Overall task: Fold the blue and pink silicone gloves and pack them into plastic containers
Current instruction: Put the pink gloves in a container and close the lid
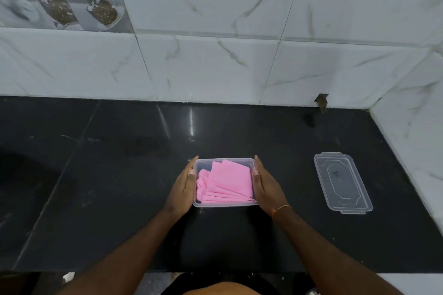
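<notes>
At the middle of the black tabletop [119, 175], the left hand [183, 189] and right hand [267, 187] press flat against the clear container [225, 203] holding folded pink gloves [227, 182], steadying it for the lid [342, 182] lying at three o'clock.

The black table [119, 175] lies bare to the left and far side of the container [224, 203]. To the right, a clear lid [342, 182] lies flat, well apart. Tiled walls [215, 67] close the far and right edges.
</notes>
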The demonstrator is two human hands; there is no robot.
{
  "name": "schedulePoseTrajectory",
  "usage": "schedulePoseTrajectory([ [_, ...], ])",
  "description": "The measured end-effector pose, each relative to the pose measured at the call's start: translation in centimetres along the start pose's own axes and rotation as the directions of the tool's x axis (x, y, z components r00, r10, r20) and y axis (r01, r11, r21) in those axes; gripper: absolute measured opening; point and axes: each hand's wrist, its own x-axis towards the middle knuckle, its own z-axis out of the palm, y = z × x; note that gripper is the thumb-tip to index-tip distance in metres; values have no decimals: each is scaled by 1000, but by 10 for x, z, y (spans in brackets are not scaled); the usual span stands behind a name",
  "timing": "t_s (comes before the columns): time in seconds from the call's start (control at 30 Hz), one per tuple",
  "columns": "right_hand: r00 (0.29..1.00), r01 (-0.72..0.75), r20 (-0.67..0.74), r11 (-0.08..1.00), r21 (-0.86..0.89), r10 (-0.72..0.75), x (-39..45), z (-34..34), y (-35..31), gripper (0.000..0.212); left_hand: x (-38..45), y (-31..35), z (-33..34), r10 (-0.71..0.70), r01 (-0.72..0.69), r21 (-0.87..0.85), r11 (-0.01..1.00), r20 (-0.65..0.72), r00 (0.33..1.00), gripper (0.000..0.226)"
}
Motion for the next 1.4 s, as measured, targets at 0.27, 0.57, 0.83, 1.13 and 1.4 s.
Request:
schedulePoseTrajectory([
  [0.27,999,-23,-27,1000,-7,23,-3,0,-2,63,6,0,-3,4,-5,25,1000,46,999,50],
  [0.57,973,-61,-218,995,85,78,-15,-5,3,56,35,22,-10,55,-42,131,991,-96,994,42],
  [0.83,869,-110,-458,976,189,187,-46,-43,29,46,88,103,42,284,-315,311,897,143,948,46],
  [1.13,664,-228,-599,884,407,447,-91,-107,94,35,115,191,194,393,-627,334,704,552,735,61],
  [1.4,503,-412,-478,687,599,719,-111,-139,149,20,143,216,312,149,-568,444,693,683,715,71],
])
